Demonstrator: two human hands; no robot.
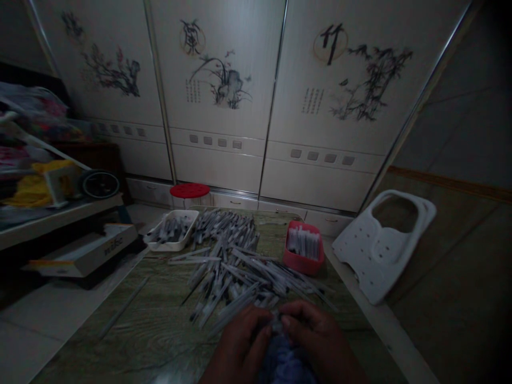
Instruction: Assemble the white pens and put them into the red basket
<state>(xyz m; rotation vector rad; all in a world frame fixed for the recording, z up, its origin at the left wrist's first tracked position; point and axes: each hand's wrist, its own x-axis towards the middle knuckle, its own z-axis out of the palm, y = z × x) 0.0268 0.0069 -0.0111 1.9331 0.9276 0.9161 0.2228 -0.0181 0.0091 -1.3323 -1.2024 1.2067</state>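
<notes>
My left hand (243, 341) and my right hand (316, 336) are close together at the table's near edge, fingers bent and pinched. Between their fingertips is a small pale, translucent piece (277, 324), too dim and blurred to name. Bluish, crumpled material (286, 365) shows below and between the hands; I cannot tell whether it is clothing. Just beyond my fingers spreads a large loose pile of slim pens or pen barrels (228, 277), clear or whitish with dark ends. One thin stick-like piece (124, 308) lies apart on the left of the table.
A white tray (191, 223) of similar pieces stands at the far left of the wooden table (160, 320). A red bin (303, 265) of upright slim pieces is at the right. Around are a red stool (190, 190), white plastic chair (384, 245), open box (88, 253) and cabinet doors (216, 165).
</notes>
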